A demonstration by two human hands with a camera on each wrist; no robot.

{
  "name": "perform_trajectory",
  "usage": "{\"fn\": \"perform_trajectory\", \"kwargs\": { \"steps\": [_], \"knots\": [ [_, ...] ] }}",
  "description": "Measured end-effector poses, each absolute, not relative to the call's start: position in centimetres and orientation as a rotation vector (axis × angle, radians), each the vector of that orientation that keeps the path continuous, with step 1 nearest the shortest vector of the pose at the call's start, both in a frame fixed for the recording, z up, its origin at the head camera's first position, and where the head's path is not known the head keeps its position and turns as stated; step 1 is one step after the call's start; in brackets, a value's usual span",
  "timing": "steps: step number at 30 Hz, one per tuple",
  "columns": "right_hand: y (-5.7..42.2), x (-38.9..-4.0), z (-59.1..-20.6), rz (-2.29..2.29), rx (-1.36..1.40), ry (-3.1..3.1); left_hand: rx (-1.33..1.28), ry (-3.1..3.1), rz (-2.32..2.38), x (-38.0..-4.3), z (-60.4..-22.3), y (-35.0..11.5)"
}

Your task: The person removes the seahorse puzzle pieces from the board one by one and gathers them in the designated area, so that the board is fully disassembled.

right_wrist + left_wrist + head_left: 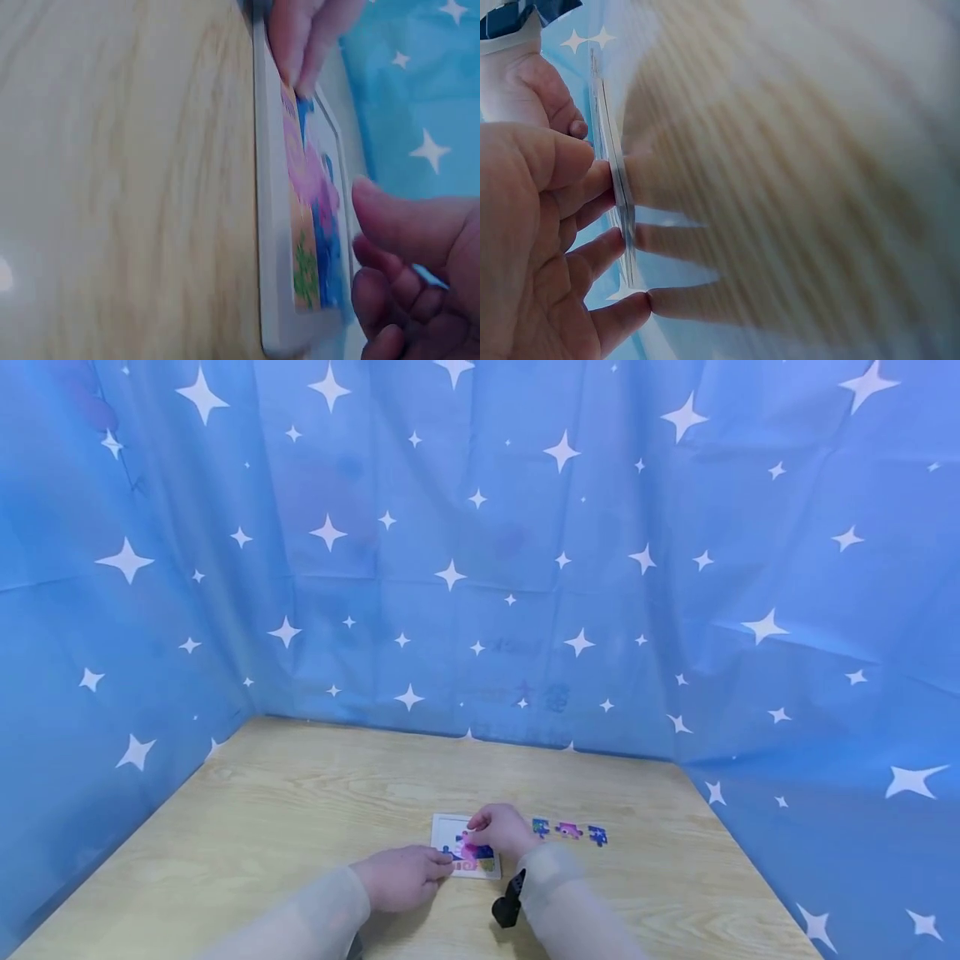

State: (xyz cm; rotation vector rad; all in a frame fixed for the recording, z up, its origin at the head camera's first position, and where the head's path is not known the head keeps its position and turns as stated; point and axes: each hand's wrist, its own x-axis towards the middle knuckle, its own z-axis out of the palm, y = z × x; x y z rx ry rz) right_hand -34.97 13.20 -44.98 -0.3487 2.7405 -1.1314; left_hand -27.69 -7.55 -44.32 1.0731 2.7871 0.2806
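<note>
A white-framed jigsaw puzzle (pixel 483 871) lies flat on the table, partly filled with pieces in pink, blue, orange and green; its upper area shows bare white. The left hand (pixel 401 877) is at the frame's left side, its fingertips resting on the frame's edge and on the pieces at the lower left. Over the puzzle's right half hovers the right hand (pixel 506 831), thumb and fingers apart. In the right wrist view no piece shows between that thumb (pixel 405 225) and the fingers. The hand hides part of the puzzle's right side.
Three loose puzzle pieces lie in a row right of the frame: a blue-green one (pixel 540 827), a pink one (pixel 569 831) and a dark blue one (pixel 597 836). The wooden table (pixel 322 785) meets a blue star-patterned curtain (pixel 525 568) behind and on both sides.
</note>
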Motion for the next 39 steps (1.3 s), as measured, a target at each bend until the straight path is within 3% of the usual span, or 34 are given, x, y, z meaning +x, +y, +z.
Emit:
{"fn": "perform_trajectory", "kwargs": {
  "steps": [18,25,39],
  "knots": [
    [12.1,-34.7,-45.1,-1.081,-0.32,2.753,1.171,2.811,0.452,-28.3,-43.9,-6.5],
    [12.1,-34.3,-45.1,-1.055,-0.344,2.766,1.301,2.721,0.309,-27.9,-44.5,-5.5],
    [11.6,-34.4,-44.8,-1.054,-0.27,2.724,1.292,2.704,0.336,-28.1,-45.0,-5.4]
  ]
}}
